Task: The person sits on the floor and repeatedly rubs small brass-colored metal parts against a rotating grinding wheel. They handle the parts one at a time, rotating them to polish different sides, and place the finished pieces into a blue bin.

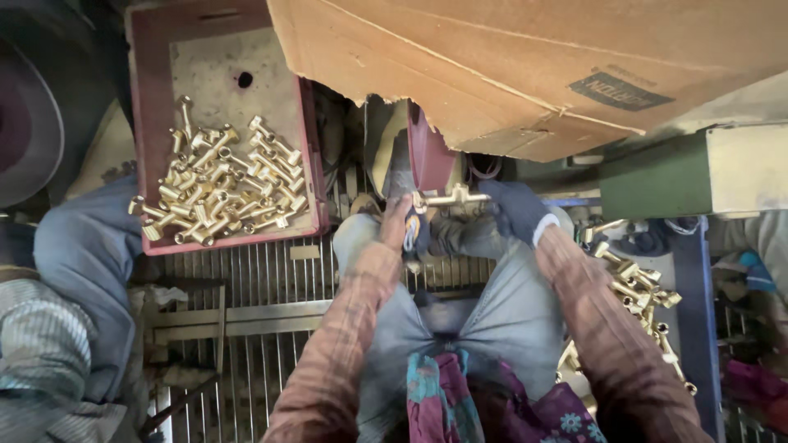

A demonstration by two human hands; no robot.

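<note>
Both of my hands hold one brass T-shaped fitting (450,198) up against a dark red polishing wheel (427,156). My left hand (405,223), in a worn glove, grips the fitting's left end. At its right end is my right hand (515,209) in a dark blue glove. My knees in jeans lie just below the hands. Brown plaid sleeves cover both my forearms.
A red crate (152,139) at the left holds a heap of several brass fittings (217,184). More brass fittings (644,295) are piled at my right. A cardboard sheet (525,66) overhangs the wheel. Another person's leg in jeans (86,262) is at the left, over a metal grate floor (246,287).
</note>
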